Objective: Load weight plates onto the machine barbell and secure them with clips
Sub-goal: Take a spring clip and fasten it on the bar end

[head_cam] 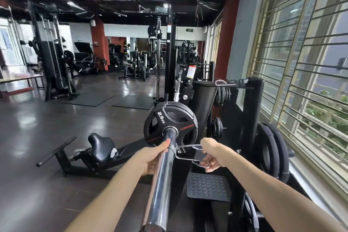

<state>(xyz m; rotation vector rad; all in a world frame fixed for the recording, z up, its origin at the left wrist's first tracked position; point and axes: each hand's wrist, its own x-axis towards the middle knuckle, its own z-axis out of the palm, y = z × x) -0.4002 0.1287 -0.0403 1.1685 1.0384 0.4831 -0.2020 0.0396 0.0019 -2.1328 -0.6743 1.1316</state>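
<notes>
Hands first: my left hand [150,158] wraps the smooth chrome bar [160,181], thumb by the coil; right hand [212,154] squeezes shut on the wire spring clip [190,154] handles. Best to keep them pinched till the coil sits tight vs the plates [170,124], then let go. Plates are round black rubber, marked 2.5 kg, w/ grip holes.

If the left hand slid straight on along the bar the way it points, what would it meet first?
Probably the spring clip coiled on the bar just ahead of the left hand, then the 2.5 kg plate.
</notes>
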